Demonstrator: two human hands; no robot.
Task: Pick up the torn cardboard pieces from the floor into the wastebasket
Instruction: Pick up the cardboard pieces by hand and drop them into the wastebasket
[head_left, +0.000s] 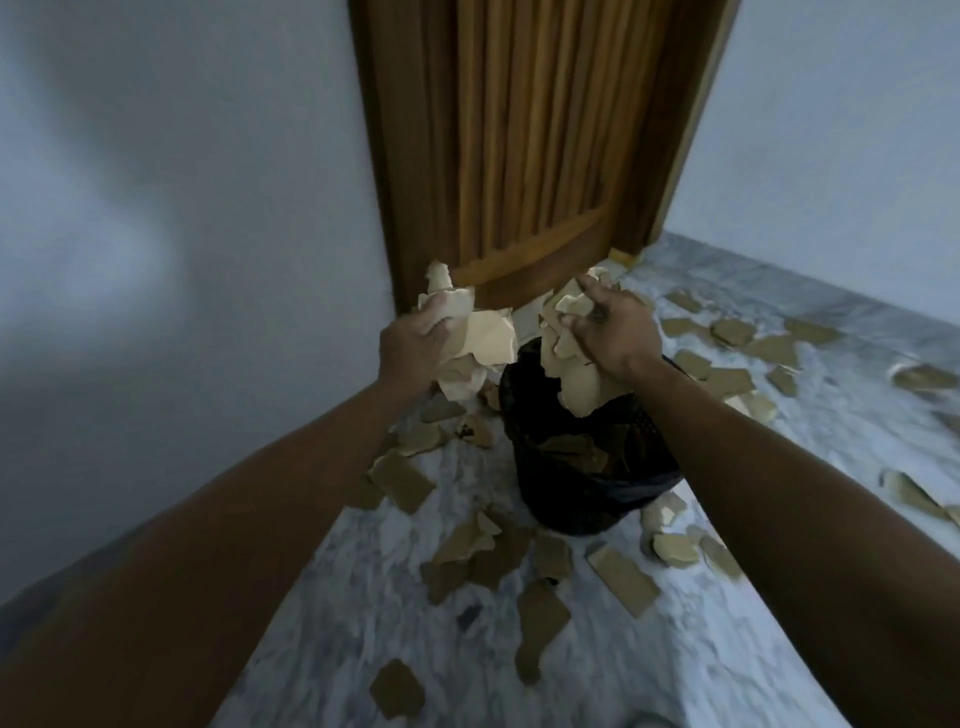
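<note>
Both hands clutching pale, ragged cardboard pieces (488, 338) – left hand (410, 348), right hand (618, 332) – above black wastebasket (587, 467)

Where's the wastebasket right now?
In the head view the black wastebasket stands on the marble floor mid-frame, before the wooden door, below the right hand and its cardboard pieces.

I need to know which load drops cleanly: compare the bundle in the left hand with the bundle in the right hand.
The left hand grips its bundle beside the wastebasket, left of the rim; the right hand holds its bundle over the opening. The left bundle sticks up past the fingers; the right bundle hangs down toward the basket. Both are pale torn cardboard pieces.
</note>
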